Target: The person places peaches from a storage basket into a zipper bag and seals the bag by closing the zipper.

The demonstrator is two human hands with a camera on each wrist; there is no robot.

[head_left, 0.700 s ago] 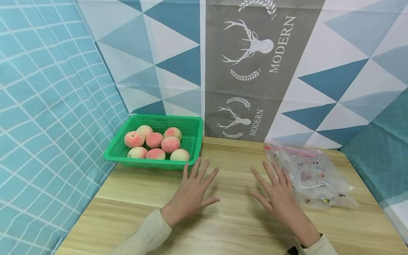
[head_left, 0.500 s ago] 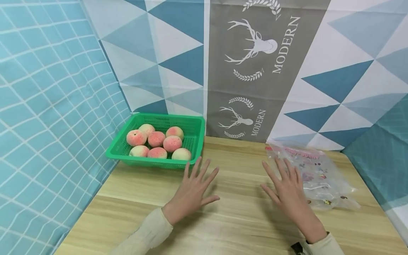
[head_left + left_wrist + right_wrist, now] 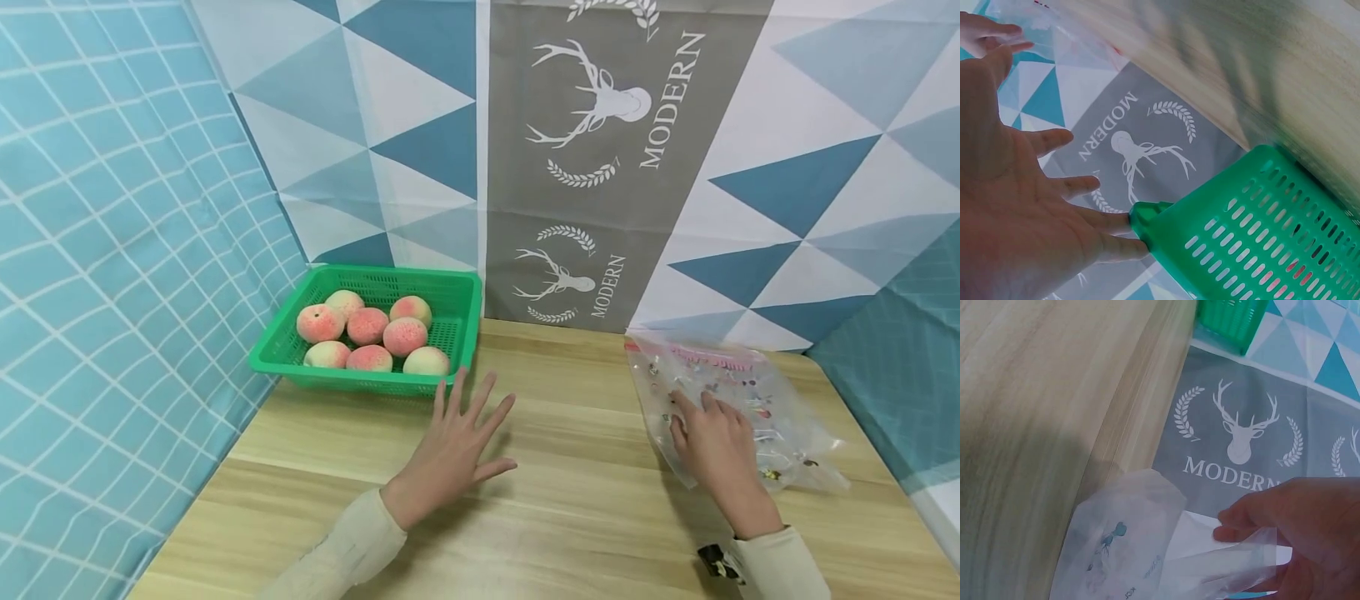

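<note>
In the head view my left hand (image 3: 442,458) has its fingers spread at the near right corner of a green plastic basket (image 3: 360,385). The left wrist view shows two of its fingertips right at the basket rim (image 3: 1147,222). Several pink and cream peaches (image 3: 367,326) lie in the basket. My right hand (image 3: 716,442) is over a clear printed plastic bag (image 3: 795,429), fingers loosely bent. Two of its fingertips (image 3: 1225,517) show beside the raised bag film in the right wrist view, with none of it visibly pinched. Film hides its lower fingers.
The wooden table (image 3: 555,533) carries both the basket and the bag. Behind it hangs a patterned cloth (image 3: 570,192) with deer heads and triangles. A blue checked cloth (image 3: 112,250) borders the left, and a teal cloth (image 3: 907,333) the right.
My right hand has moved right, onto the plastic bag, and its spread fingers have come together and bent. The left hand holds its place beside the basket.
</note>
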